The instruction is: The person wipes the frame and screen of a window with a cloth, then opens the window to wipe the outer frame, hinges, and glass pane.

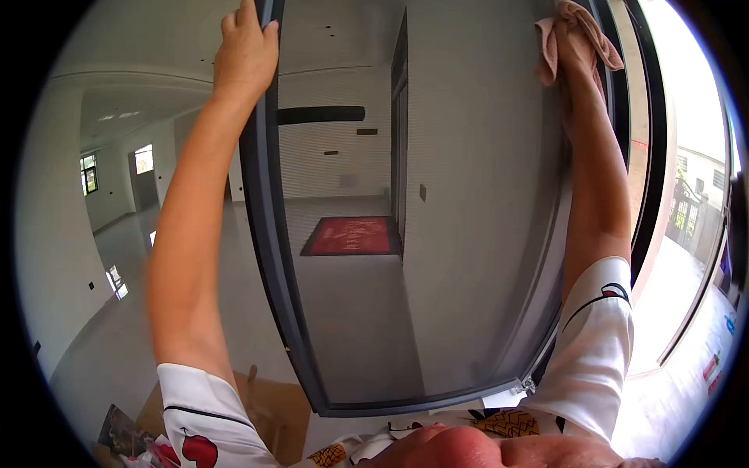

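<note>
At the far left, the left hand is raised high and grips the top of the dark frame. Its fingers are pressed together and curled over the outer edge, with the thumb on the inner side. To the right of this bar is the glass pane, which fills the middle of the view. Through it a room shows, with a red mat lying on the floor well behind. Further right, the right hand reaches up to the top right corner of the pane, and the pink cloth is bunched over it, touching the glass close to the frame there. The cloth covers the fingers, so I cannot tell if they are spread or closed. In my judgement, the wiping goes best if the cloth is laid flat under the palm rather than crumpled, so that more of it meets the glass. The left hand should hold the frame firmly, because the panel seems able to swing. Short overlapping strokes from the corner would probably leave fewer streaks.
</note>
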Demonstrator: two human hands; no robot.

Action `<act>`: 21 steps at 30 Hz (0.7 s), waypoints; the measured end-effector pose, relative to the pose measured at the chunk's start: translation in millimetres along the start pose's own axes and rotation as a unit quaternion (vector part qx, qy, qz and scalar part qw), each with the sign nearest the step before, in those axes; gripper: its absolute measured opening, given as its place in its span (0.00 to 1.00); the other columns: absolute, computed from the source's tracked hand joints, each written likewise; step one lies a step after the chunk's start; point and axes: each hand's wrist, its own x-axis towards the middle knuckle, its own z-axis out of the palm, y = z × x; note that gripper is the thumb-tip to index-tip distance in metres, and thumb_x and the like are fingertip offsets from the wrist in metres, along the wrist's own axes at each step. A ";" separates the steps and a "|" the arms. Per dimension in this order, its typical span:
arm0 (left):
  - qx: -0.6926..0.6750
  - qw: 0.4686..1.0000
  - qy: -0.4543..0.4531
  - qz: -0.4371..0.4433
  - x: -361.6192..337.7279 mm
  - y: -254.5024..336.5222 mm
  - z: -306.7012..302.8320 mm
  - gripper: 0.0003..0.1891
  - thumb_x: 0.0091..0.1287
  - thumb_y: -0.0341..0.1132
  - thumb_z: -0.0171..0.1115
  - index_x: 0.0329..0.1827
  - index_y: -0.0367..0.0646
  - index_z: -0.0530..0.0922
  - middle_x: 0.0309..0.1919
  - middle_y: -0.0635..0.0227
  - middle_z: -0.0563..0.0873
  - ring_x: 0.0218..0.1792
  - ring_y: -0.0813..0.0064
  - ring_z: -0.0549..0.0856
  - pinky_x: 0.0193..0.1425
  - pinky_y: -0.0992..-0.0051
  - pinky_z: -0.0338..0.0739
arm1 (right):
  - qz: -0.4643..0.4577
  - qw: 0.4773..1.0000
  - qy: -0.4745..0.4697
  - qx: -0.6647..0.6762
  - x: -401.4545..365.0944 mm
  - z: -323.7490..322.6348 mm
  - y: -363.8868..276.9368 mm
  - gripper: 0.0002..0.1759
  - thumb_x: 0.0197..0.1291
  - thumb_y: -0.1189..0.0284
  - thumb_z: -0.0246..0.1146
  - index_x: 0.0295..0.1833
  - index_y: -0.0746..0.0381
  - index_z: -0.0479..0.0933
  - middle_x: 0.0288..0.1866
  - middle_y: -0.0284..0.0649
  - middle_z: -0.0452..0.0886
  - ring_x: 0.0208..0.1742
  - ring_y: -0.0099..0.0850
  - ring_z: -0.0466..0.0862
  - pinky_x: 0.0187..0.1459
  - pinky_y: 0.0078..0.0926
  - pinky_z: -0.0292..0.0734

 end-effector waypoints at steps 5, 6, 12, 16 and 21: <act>0.005 0.994 -0.066 -0.085 -6.5 28.6 -11.2 0.26 0.73 0.36 0.55 0.72 0.38 0.63 0.66 0.45 0.71 0.60 0.47 0.77 0.65 0.55 0.74 | 0.190 0.977 -0.057 -0.079 33.3 15.4 -50.4 0.38 0.63 0.45 0.43 0.71 0.58 0.70 0.72 0.53 0.70 0.73 0.48 0.69 0.70 0.43 0.64; 0.025 0.995 -0.061 -0.076 -7.0 29.3 -13.1 0.26 0.74 0.37 0.54 0.71 0.37 0.64 0.65 0.44 0.73 0.60 0.46 0.78 0.65 0.55 0.74 | 0.195 0.975 -0.075 -0.080 37.6 17.9 -70.3 0.38 0.63 0.46 0.43 0.71 0.57 0.70 0.72 0.53 0.70 0.73 0.48 0.69 0.70 0.43 0.64; -0.002 1.000 -0.024 -0.013 -19.9 29.5 -17.6 0.21 0.75 0.33 0.50 0.71 0.46 0.69 0.63 0.45 0.73 0.46 0.40 0.83 0.53 0.53 0.80 | 0.033 0.990 -0.136 0.014 40.3 49.0 -198.9 0.24 0.63 0.57 0.49 0.59 0.55 0.79 0.61 0.49 0.79 0.65 0.48 0.76 0.65 0.45 0.68; -0.022 0.999 -0.013 -0.023 -23.8 25.8 -15.6 0.21 0.75 0.32 0.49 0.71 0.49 0.70 0.63 0.47 0.73 0.47 0.40 0.82 0.55 0.53 0.79 | -0.106 0.969 -0.104 0.199 28.1 57.5 -343.5 0.18 0.62 0.62 0.54 0.56 0.47 0.80 0.62 0.41 0.78 0.67 0.45 0.71 0.67 0.49 0.63; -0.071 0.997 -0.015 -0.037 -20.1 26.7 -14.7 0.29 0.67 0.29 0.57 0.73 0.49 0.64 0.67 0.50 0.71 0.51 0.40 0.82 0.56 0.53 0.80 | -0.216 0.948 0.075 0.223 -3.7 22.9 -441.2 0.05 0.63 0.67 0.52 0.42 0.51 0.73 0.40 0.40 0.76 0.45 0.46 0.76 0.46 0.42 0.71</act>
